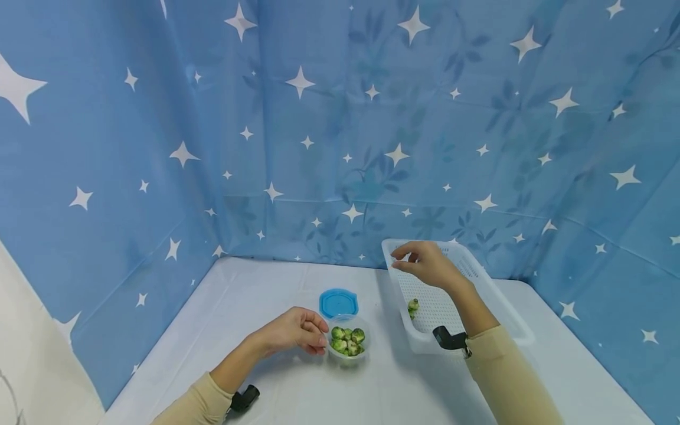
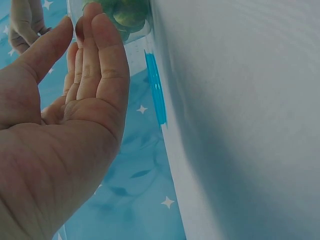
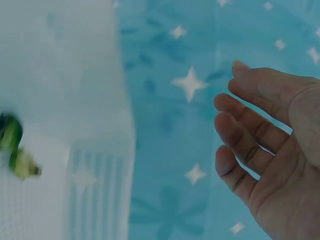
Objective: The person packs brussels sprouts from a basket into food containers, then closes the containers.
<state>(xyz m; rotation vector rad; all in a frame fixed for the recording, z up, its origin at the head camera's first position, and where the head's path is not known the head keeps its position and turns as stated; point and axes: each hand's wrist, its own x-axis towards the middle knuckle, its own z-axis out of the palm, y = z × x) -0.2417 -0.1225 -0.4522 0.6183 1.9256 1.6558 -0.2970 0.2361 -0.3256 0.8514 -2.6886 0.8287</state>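
Several Brussels sprouts (image 1: 347, 341) fill a small clear tub (image 1: 345, 360) on the table. My left hand (image 1: 298, 332) is at the tub's left side, its fingers loosely bent with nothing between them; whether the fingertips touch the wall I cannot tell. In the left wrist view the left hand (image 2: 85, 95) has long, nearly straight fingers. Above the white basket (image 1: 397, 289), near its far left corner, my right hand (image 1: 425, 263) hovers with relaxed fingers and holds nothing. A couple of Brussels sprouts (image 1: 412, 307) lie in the basket along its left wall.
A blue lid (image 1: 338, 303) lies flat on the table just behind the tub. White cloth (image 1: 287, 277) covers the table. A blue curtain with white stars (image 1: 329, 147) hangs behind and along both sides. Black wrist cameras (image 1: 449, 339) sit on both wrists.
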